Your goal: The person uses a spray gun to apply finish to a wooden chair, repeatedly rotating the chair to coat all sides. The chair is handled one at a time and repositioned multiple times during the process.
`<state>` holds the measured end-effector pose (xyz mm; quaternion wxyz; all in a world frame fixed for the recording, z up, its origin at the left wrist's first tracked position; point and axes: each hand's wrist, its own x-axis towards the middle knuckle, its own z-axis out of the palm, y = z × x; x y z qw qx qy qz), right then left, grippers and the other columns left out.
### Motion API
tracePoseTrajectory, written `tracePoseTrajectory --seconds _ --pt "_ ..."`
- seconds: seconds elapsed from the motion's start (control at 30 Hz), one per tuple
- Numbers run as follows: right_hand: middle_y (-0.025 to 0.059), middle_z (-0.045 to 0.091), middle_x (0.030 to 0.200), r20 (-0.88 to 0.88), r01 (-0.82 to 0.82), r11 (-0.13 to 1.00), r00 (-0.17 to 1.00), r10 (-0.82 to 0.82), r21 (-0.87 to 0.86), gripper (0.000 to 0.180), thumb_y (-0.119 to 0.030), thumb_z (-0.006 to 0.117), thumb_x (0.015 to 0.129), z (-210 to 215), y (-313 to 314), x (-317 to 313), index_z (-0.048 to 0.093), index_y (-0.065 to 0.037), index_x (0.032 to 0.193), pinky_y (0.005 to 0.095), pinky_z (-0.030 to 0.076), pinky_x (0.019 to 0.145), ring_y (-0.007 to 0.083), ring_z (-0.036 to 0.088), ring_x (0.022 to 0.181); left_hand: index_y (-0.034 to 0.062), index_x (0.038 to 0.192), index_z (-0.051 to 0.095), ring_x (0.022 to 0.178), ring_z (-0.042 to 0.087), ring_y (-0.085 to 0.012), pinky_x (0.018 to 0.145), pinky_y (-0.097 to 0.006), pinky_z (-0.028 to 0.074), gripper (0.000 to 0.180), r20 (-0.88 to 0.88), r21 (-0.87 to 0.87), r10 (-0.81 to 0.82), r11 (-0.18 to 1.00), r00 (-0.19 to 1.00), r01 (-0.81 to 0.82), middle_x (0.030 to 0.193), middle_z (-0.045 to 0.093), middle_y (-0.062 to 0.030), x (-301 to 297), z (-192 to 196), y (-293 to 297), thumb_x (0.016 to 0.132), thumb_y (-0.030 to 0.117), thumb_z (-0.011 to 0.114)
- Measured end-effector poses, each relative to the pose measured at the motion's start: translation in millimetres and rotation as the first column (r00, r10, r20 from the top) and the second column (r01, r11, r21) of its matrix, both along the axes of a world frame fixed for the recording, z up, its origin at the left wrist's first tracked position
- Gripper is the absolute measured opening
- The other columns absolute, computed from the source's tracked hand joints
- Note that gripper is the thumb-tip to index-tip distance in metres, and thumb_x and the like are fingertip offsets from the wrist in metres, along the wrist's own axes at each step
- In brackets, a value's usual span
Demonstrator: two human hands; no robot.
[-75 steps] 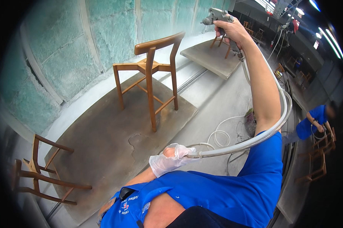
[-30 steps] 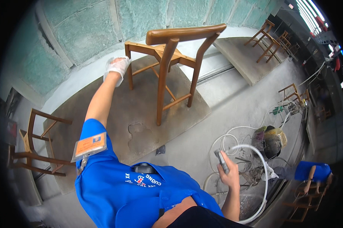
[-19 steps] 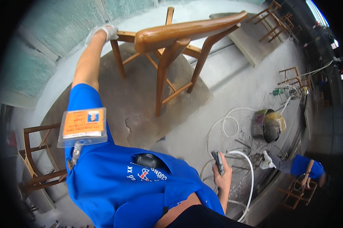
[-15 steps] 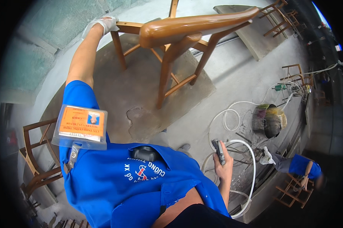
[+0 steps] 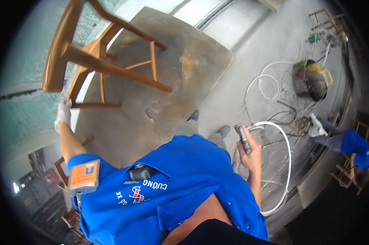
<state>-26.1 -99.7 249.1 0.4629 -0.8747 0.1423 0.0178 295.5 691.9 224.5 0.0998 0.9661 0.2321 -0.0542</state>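
Note:
A glossy brown wooden chair (image 5: pixel 115 70) is tilted over at the upper left, its thick curved top rail toward the left side. My left hand (image 5: pixel 63 114), in a thin whitish glove, is closed on the chair's frame at its lower left corner. Out to the right, my bare right hand (image 5: pixel 252 153) is wrapped round a grey metal spray gun (image 5: pixel 243 139), apart from the chair. Close to that hand a white hose (image 5: pixel 288 153) bends in a wide loop; its joint with the gun is hidden.
Under the chair lies a stained grey-brown slab (image 5: pixel 151 134). A paint-streaked drum (image 5: pixel 301 83) stands at the right among coiled hoses. A co-worker in a blue shirt (image 5: pixel 353 145) is at the far right beside another wooden frame (image 5: pixel 343 173). Wet greenish panels (image 5: pixel 23 122) line the left.
The chair has swung left and turned, and my left hand has come down and left with it. My right hand still holds the spray gun, slightly farther right and higher in view.

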Motion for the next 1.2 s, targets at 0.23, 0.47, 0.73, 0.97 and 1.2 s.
tracePoseTrajectory --seconds 0.23,0.47,0.73,0.97,1.2 --pt "0.0151 0.072 0.092 0.003 0.11 0.986 0.994 -0.111 0.124 0.065 0.003 0.07 0.09 -24.6 -60.5 -37.3 0.058 -0.009 0.153 0.032 0.052 0.072 0.0167 0.061 0.072 0.0026 0.126 0.069 0.054 0.053 -0.0169 0.052 -0.038 0.044 0.047 -0.031 -0.142 0.246 0.958 0.969 -0.248 0.081 0.066 -0.0058 -163.6 29.6 -76.1 0.103 0.044 0.067" --pt "0.0154 0.073 0.099 0.031 0.035 0.993 0.999 -0.039 0.113 0.065 0.002 0.07 0.091 -20.3 -138.2 -48.6 0.057 -0.009 0.153 0.031 0.052 0.075 0.0159 0.062 0.075 0.0029 0.125 0.07 0.062 0.055 -0.0063 0.052 -0.024 0.046 0.05 0.036 -0.342 0.44 0.849 0.897 -0.403 0.081 0.063 0.0019 -289.9 65.0 -276.1 0.095 0.041 0.08" --pt "0.022 0.075 0.123 0.089 -0.225 0.973 0.971 0.22 0.056 0.064 0.002 0.069 0.091 8.4 -176.6 23.2 0.058 -0.008 0.153 0.0328 0.055 0.089 0.022 0.073 0.096 0.0029 0.123 0.072 0.067 0.06 -0.006 0.056 -0.024 0.048 0.048 0.236 -0.556 0.537 0.758 0.81 -0.341 0.085 0.067 -0.0001 -295.9 67.0 -444.1 0.092 0.038 0.083" --pt "0.017 0.075 0.107 0.227 -0.428 0.903 0.878 0.422 -0.021 0.062 0.002 0.071 0.091 29.5 -159.2 118.7 0.059 -0.005 0.151 0.0314 0.054 0.083 0.0196 0.069 0.087 -0.0016 0.127 0.069 0.069 0.061 -0.0056 0.058 -0.022 0.049 0.057 0.279 -0.693 0.566 0.678 0.776 -0.245 0.087 0.069 -0.0012 -216.2 46.3 -518.9 0.084 0.028 0.092" --pt "0.0076 0.068 0.089 0.14 -0.474 0.88 0.869 0.474 -0.03 0.061 -0.001 0.072 0.093 39.0 -138.8 203.4 0.058 -0.005 0.152 0.0273 0.051 0.076 0.0128 0.061 0.078 0.001 0.097 0.071 0.068 0.055 -0.0049 0.062 -0.025 0.05 0.03 0.546 -0.703 0.424 0.7 0.723 0.12 0.077 0.059 0.0011 -120.7 10.9 -577.1 0.086 0.021 0.09"
